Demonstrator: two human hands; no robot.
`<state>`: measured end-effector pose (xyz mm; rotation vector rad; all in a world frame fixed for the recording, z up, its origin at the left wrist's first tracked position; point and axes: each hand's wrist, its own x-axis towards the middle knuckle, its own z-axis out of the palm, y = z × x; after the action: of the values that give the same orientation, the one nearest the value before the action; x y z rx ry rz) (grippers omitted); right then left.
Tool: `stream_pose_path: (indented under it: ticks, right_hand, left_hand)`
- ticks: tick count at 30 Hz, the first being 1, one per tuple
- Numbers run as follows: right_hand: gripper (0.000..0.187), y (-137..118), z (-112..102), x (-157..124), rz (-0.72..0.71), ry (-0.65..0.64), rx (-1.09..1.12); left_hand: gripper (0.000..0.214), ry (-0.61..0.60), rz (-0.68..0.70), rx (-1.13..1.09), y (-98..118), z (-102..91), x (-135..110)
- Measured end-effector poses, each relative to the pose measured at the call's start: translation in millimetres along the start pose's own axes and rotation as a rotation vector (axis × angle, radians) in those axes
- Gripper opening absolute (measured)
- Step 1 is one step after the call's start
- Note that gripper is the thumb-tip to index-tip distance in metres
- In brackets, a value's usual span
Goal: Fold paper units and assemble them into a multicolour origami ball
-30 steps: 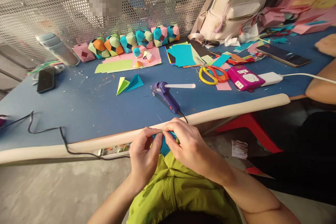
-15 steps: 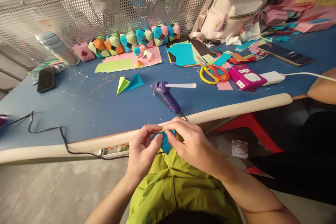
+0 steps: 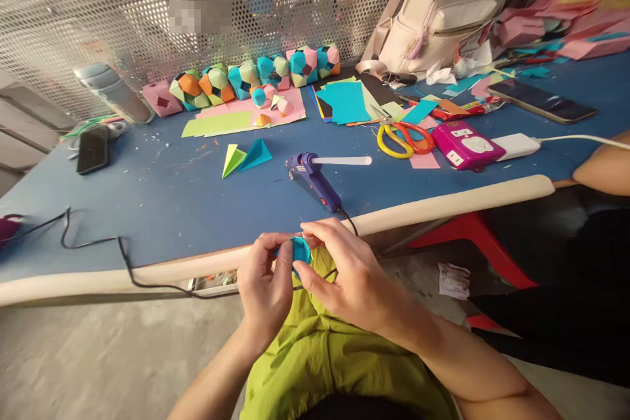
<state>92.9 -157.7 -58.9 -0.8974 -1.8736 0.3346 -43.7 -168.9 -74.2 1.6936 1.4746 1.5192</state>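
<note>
My left hand pinches a small folded blue paper piece between thumb and fingers, just over the table's padded front edge. From the other side, my right hand grips the same piece, its thumb at the lower rim and its fingers at the upper right. Part of the piece is hidden behind the left thumb. Beyond the hands lies a purple glue gun with a white glue stick in its back. Left of it are a folded green paper piece and a blue one.
Several paper balls line the mesh panel. Scissors, a magenta power adapter and a phone lie right; a bottle stands left. A black cord crosses the front edge. Another person's arm shows at right.
The blue paper piece has been turned in my hands and now shows a rounder, cupped side. My right thumb has shifted left and lower, with the right fingers spread wider.
</note>
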Motion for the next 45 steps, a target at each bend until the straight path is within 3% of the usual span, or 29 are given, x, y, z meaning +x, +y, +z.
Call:
stream_pose_path:
  ticks: [5,11,13,18,24,30,41,45]
  right_hand:
    - [0.026,0,1,-1,0.009,-0.010,-0.029]
    - [0.025,7,3,1,-0.063,0.009,-0.104]
    - [0.024,9,5,0,-0.073,0.039,-0.099]
    - [0.028,12,8,-3,-0.043,0.090,-0.048]
    - [0.014,16,6,-2,0.002,0.100,0.043]
    - [0.012,17,4,2,-0.042,0.114,0.014]
    - [0.005,18,-2,1,0.101,0.010,0.159]
    - [0.011,17,-6,2,0.113,0.006,0.222]
  left_hand:
    - [0.010,0.026,-0.069,-0.199,1,3.1,2]
    - [0.005,-0.084,-0.088,-0.184,-1,-4.4,6]
    - [0.007,-0.100,-0.140,-0.219,-3,-6.2,7]
    - [0.012,-0.001,-0.348,-0.442,-8,-3.8,7]
    - [0.018,-0.007,-0.535,-0.672,0,1.7,3]
    - [0.017,-0.125,-0.549,-0.674,6,1.4,-2]
    - [0.009,-0.073,-0.412,-0.512,-4,5.8,-3]
    - [0.010,-0.072,-0.384,-0.499,-4,7.0,-3]
